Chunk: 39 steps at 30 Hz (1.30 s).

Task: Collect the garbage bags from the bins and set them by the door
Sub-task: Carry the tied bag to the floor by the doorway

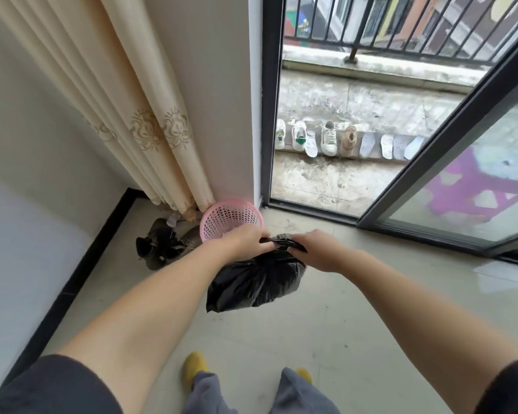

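Observation:
A full black garbage bag [253,282] hangs above the tiled floor in the middle of the head view. My left hand [245,242] grips the bag's gathered top from the left, and my right hand [319,249] grips it from the right. Both pull on the twisted black neck between them. Just behind my left hand stands a pink perforated bin [231,218] against the wall corner, with no bag showing inside it. The open sliding glass door [449,162] is to the right of the bin.
Dark boots [162,243] lie left of the bin under a cream curtain [150,121]. Beyond the door's threshold [311,209] is a wet balcony with several shoes and insoles [329,141] in a row and a railing. My feet in yellow slippers [196,364] stand on the tiles.

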Available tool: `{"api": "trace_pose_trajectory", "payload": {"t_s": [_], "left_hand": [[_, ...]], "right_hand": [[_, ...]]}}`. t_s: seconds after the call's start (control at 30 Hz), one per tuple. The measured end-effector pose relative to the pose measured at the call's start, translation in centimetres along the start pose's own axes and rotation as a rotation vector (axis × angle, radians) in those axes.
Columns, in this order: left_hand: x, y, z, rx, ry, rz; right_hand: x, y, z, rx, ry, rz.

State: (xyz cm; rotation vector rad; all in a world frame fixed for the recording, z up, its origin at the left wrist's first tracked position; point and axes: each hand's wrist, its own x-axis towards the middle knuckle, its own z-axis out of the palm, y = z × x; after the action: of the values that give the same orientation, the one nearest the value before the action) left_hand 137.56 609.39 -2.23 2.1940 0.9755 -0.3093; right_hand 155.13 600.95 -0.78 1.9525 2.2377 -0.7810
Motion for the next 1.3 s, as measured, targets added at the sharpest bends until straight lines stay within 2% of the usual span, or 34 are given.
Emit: {"api": "trace_pose_trajectory", "payload": {"t_s": [0.2,0.3,0.43,0.53,0.73,1.03,1.3], "left_hand": [[-2.1,1.0,-2.7,0.312,0.051,0.138],[-1.9,1.3,-4.1,0.367,0.041,0.201],[-1.2,1.4,-5.7,0.357,-0.052,0.291],[-0.7,1.0,-6.6,0.448,-0.098,0.361],[0.1,2.1,-6.2,0.548,-0.197,0.547],[-3.4,12.3,2.7,0.787,-0.374,0.898],[-11.9,25.0,17.1,0.902,-0.521,1.160]], "right_hand": [[-1.9,-2.0,-2.7,-0.096,0.059,-0.028],[-1.8,-2.4,-3.4,-0.120,0.069,0.019],[-1.2,-3.1,-3.4,-0.119,0.100,0.136],[-1.4,-4.4,-2.9,-0.130,0.152,0.231],[-4.3,-7.3,-0.3,0.112,0.182,0.519],[-17.9,-11.9,6.0,0.348,0.397,0.865],[-35.2,-14.4,16.3,0.479,0.491,1.256]]}}
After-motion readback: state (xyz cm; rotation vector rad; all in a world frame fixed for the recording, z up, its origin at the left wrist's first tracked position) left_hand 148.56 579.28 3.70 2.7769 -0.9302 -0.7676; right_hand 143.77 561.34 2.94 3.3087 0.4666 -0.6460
